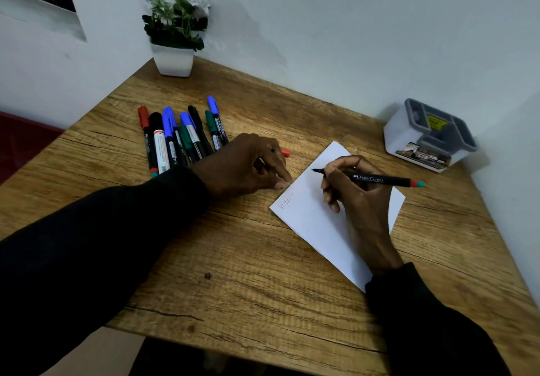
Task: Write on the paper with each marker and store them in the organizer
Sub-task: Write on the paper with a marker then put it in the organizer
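A white sheet of paper (309, 218) lies on the wooden table (233, 258), with a word in red ink near its left corner. My right hand (353, 197) rests on the sheet and grips a black marker (377, 179) with a red and teal end, its tip lifted just above the paper. My left hand (248, 165) presses the sheet's left edge with its fingertips and holds a red cap (285, 152). Several capped markers (181, 136) in red, black, blue and green lie in a row at the back left. The white organizer (429, 136) with grey compartments stands at the back right.
A white pot with artificial flowers (174, 39) stands at the table's far corner against the wall. Walls close in behind and to the right of the table. A dark red seat (20, 142) shows at the left edge.
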